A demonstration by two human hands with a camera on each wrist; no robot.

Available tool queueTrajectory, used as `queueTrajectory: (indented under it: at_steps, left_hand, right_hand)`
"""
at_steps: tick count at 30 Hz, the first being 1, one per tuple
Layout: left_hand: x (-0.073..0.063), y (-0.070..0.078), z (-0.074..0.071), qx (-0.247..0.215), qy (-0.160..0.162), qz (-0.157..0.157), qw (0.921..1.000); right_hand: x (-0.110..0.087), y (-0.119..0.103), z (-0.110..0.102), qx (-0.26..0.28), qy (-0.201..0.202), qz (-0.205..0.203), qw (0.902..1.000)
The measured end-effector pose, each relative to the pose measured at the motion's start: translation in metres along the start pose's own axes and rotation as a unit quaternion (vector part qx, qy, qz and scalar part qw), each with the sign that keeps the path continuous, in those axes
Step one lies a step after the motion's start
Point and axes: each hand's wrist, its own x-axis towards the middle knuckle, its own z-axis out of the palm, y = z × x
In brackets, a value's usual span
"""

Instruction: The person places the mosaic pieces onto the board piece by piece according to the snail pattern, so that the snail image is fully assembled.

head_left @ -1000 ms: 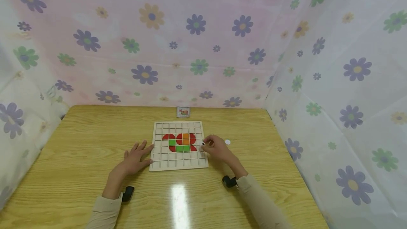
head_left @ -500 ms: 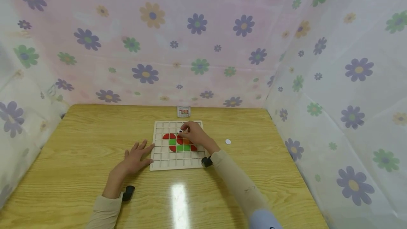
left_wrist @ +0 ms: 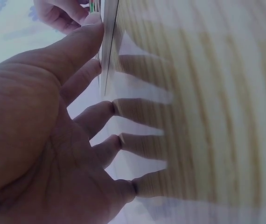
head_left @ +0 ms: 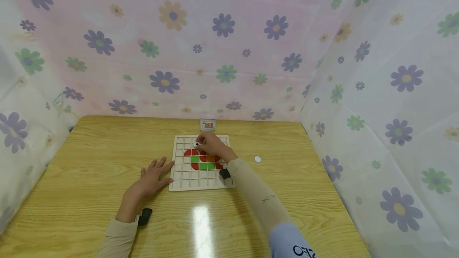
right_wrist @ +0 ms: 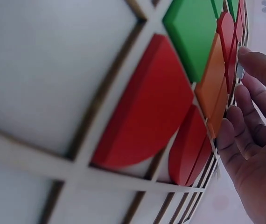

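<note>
A pale wooden grid board (head_left: 183, 180) lies on the table, with red, green and orange pieces set in its middle cells. My right hand (head_left: 213, 145) pinches a small white disc (head_left: 195, 145) with a black dot over the upper cells, just above a red piece (head_left: 189, 153). In the right wrist view, a red quarter-round piece (right_wrist: 147, 107), a green square (right_wrist: 192, 39) and an orange piece (right_wrist: 212, 84) fill cells beside that hand. My left hand (head_left: 148, 180) rests with spread fingers against the board's left edge; its thumb touches the edge in the left wrist view.
A plain white disc (head_left: 257, 159) lies on the wooden table (head_left: 287, 170) right of the board. Behind the board lies a small picture card (head_left: 207, 125). Flowered cloth (head_left: 193, 51) surrounds the table at the back and sides.
My right hand has carried the dotted white disc leftward from the board's right edge to the upper cells left of centre. The left hand has stayed put.
</note>
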Motion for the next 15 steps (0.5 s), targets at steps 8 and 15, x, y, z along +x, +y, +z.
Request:
queueTrajectory:
  at_steps: [8, 15]
  left_hand:
    - [0.000, 0.003, -0.001, -0.007, -0.004, -0.004, 1.0000]
    - [-0.001, 0.000, 0.000, -0.021, 0.005, 0.002, 0.9998]
  right_hand:
    - [0.000, -0.004, 0.000, 0.008, 0.000, -0.001, 1.0000]
    - [-0.010, 0.003, -0.010, 0.036, 0.029, -0.010, 0.9989]
